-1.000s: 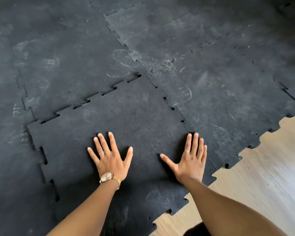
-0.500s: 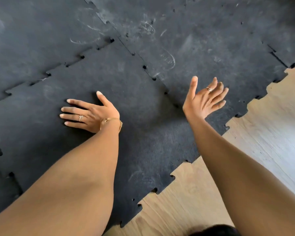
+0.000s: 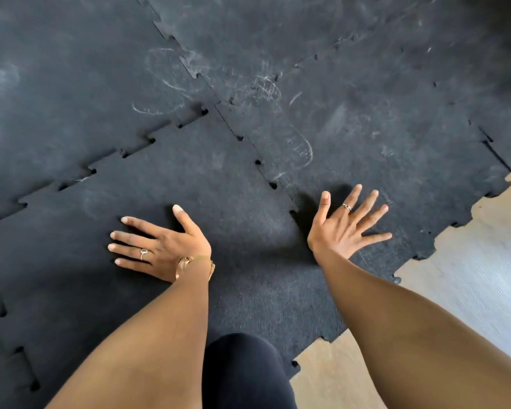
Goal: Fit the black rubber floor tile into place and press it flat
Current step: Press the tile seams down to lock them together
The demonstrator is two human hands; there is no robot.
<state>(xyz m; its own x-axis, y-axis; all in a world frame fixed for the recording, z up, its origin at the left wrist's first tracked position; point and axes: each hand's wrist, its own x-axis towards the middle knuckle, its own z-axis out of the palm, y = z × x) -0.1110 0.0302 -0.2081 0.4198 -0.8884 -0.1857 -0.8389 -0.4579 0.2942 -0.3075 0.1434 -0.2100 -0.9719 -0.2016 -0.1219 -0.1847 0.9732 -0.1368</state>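
The black rubber floor tile [image 3: 189, 184] lies in the middle of the floor, its toothed edges meeting the neighbouring tiles; small gaps show along the far-left seam and the right seam. My left hand [image 3: 157, 246] rests flat on the tile, fingers spread and pointing left. My right hand [image 3: 342, 228] is spread open over the right seam, its heel at the joint and its fingers over the neighbouring scuffed tile [image 3: 366, 128]. I cannot tell whether its palm touches the rubber.
Dusty black tiles with footprints [image 3: 295, 143] cover the floor beyond and to the left. Bare light wood floor [image 3: 469, 276] shows at the right and lower right past the toothed edge. My knee in black cloth [image 3: 245, 373] is at the bottom.
My right hand, raised off the floor half a second ago, has come down over the right seam. My left hand has turned to point left and stays on the tile. The view shifted closer.
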